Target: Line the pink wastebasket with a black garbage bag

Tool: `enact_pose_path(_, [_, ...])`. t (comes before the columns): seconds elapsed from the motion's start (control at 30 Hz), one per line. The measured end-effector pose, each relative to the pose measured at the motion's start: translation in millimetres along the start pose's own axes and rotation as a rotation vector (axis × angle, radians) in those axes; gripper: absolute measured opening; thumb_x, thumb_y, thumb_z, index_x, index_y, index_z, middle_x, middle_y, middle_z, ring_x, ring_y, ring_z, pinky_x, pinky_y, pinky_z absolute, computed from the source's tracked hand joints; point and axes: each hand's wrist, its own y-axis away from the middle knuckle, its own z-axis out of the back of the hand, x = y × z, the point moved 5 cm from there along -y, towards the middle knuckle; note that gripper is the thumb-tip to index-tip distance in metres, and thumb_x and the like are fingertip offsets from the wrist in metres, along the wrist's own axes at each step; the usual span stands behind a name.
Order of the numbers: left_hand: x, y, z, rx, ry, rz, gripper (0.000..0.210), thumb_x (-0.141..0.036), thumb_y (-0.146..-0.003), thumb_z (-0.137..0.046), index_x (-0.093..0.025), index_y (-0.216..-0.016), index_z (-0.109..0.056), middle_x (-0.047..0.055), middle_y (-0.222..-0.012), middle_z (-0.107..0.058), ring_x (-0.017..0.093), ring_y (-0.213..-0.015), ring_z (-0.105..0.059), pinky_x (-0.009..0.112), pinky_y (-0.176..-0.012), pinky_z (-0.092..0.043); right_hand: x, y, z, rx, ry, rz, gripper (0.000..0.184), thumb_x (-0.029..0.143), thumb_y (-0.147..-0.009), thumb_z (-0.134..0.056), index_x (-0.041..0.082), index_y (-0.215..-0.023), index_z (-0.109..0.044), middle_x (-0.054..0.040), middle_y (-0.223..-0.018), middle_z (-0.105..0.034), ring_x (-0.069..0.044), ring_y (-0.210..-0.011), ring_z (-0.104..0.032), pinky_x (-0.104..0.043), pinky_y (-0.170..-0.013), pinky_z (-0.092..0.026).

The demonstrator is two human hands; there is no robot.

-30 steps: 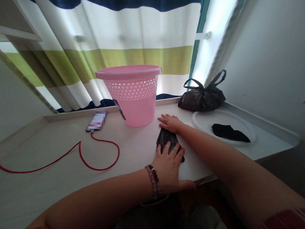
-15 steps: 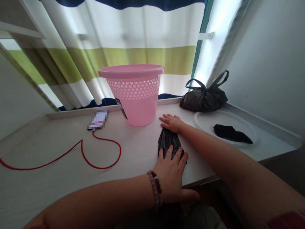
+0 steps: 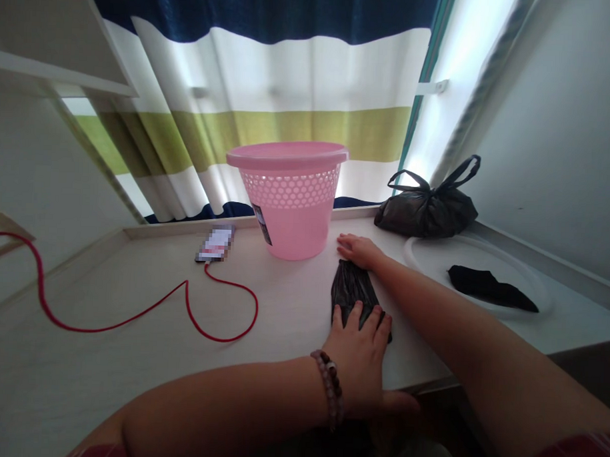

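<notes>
A flattened black plastic bag lies on the white desk in front of me, narrow at the far end. My left hand, with beaded bracelets at the wrist, rests flat on its near end with the fingers spread. At the bag's far end is my right hand, palm down, its fingers slightly bent and pointing left. Neither hand grips anything. A pink plastic waste basket with a perforated upper band stands upright just beyond and left of the bag.
A tied, filled black bag sits at the back right corner. Before it, a white ring lies around a folded black piece. At left, a phone trails a red cable. A striped curtain hangs behind.
The view has shifted, so everything appears farther right. My right hand's fingers are more bent and closer together than before. My left hand stays flat on the bag.
</notes>
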Motion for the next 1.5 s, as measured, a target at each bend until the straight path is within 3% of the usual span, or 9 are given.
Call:
enact_pose_path(0.13, [1.0,2.9,0.9,0.000,0.015,0.002,0.102,-0.084,-0.078,-0.026,-0.016,-0.154,-0.018,0.011,-0.160,-0.016,0.042,-0.144,-0.008,0.066,-0.112,-0.009,5.0,28.0,32.3,-0.265,-0.401,-0.100,0.064,0.055,-0.097,-0.019,0.018,-0.136,-0.053,-0.0096,-0.137,-0.055,-0.024,-0.129,-0.049,-0.041,-0.109,-0.035])
enact_pose_path(0.2, [1.1,3.9,1.5,0.008,0.007,0.006,0.102,-0.084,-0.078,-0.027,-0.016,-0.154,-0.017,0.012,-0.160,-0.015,0.042,-0.144,-0.007,0.066,-0.112,-0.009,14.8,52.7,49.7,-0.281,-0.659,-0.092,0.074,0.057,-0.096,-0.004,0.016,-0.143,-0.044,-0.0110,-0.142,-0.051,-0.026,-0.130,-0.048,-0.045,-0.106,-0.038])
enact_pose_path(0.4, [0.2,3.6,2.1,0.019,-0.011,0.008,0.100,-0.082,-0.079,-0.031,-0.018,-0.154,-0.018,0.012,-0.159,-0.017,0.042,-0.144,-0.007,0.066,-0.112,-0.008,64.5,107.6,43.5,0.431,-1.036,0.002,0.084,0.059,-0.095,0.004,0.014,-0.133,-0.056,-0.0126,-0.136,-0.056,-0.025,-0.127,-0.052,-0.042,-0.104,-0.042])
enact_pose_path(0.53, [0.7,1.4,0.7,0.019,0.004,0.007,0.100,-0.082,-0.079,-0.030,-0.017,-0.154,-0.017,0.012,-0.160,-0.016,0.042,-0.144,-0.007,0.066,-0.112,-0.008,63.4,86.8,29.7,0.345,-1.138,0.067,0.072,0.062,-0.095,-0.019,0.013,-0.129,-0.059,-0.0126,-0.134,-0.058,-0.026,-0.127,-0.051,-0.043,-0.109,-0.038])
enact_pose_path(0.7, [0.5,-2.1,-1.3,0.023,-0.006,0.007,0.099,-0.081,-0.080,-0.028,-0.016,-0.154,-0.016,0.011,-0.160,-0.015,0.042,-0.144,-0.008,0.066,-0.112,-0.009,54.2,55.6,18.2,0.220,-0.692,0.195,0.057,0.057,-0.095,-0.037,0.020,-0.131,-0.059,-0.0057,-0.138,-0.054,-0.025,-0.133,-0.044,-0.044,-0.117,-0.025])
enact_pose_path(0.9, [1.2,-2.2,5.0,0.032,-0.004,0.009,0.094,-0.079,-0.083,-0.027,-0.017,-0.153,-0.019,0.010,-0.160,-0.018,0.040,-0.144,-0.010,0.064,-0.113,-0.012,55.5,39.0,-0.4,0.191,-0.089,0.323,0.059,0.040,-0.096,-0.039,0.021,-0.151,-0.029,-0.0047,-0.156,-0.025,-0.027,-0.145,-0.021,-0.048,-0.119,-0.017])
enact_pose_path(1.1, [9.2,-3.3,16.7,-0.035,0.022,-0.005,0.091,-0.075,-0.086,-0.027,-0.015,-0.153,-0.016,0.011,-0.156,-0.027,0.036,-0.144,-0.017,0.057,-0.116,-0.014,39.9,21.9,-9.7,0.093,0.024,0.234,0.060,0.042,-0.096,-0.034,0.017,-0.151,-0.030,-0.0103,-0.154,-0.031,-0.030,-0.144,-0.023,-0.052,-0.116,-0.024])
enact_pose_path(1.3, [20.3,-8.5,13.9,-0.050,0.037,0.000,0.088,-0.071,-0.089,-0.025,-0.012,-0.153,-0.015,0.010,-0.158,-0.024,0.032,-0.145,-0.016,0.054,-0.118,-0.012,34.1,32.9,7.8,-0.012,0.068,0.217,0.067,0.053,-0.095,-0.030,0.015,-0.150,-0.032,-0.0122,-0.153,-0.031,-0.029,-0.144,-0.024,-0.050,-0.118,-0.022])
enact_pose_path(1.5, [25.4,-11.9,10.3,-0.085,0.071,0.025,0.092,-0.072,-0.089,-0.024,-0.005,-0.152,-0.017,0.015,-0.158,-0.021,0.029,-0.146,-0.018,0.048,-0.119,-0.014,42.9,48.6,-6.1,0.070,0.081,0.255,0.087,0.070,-0.085,-0.040,0.015,-0.151,-0.029,-0.0153,-0.155,-0.026,-0.034,-0.144,-0.021,-0.055,-0.116,-0.025])
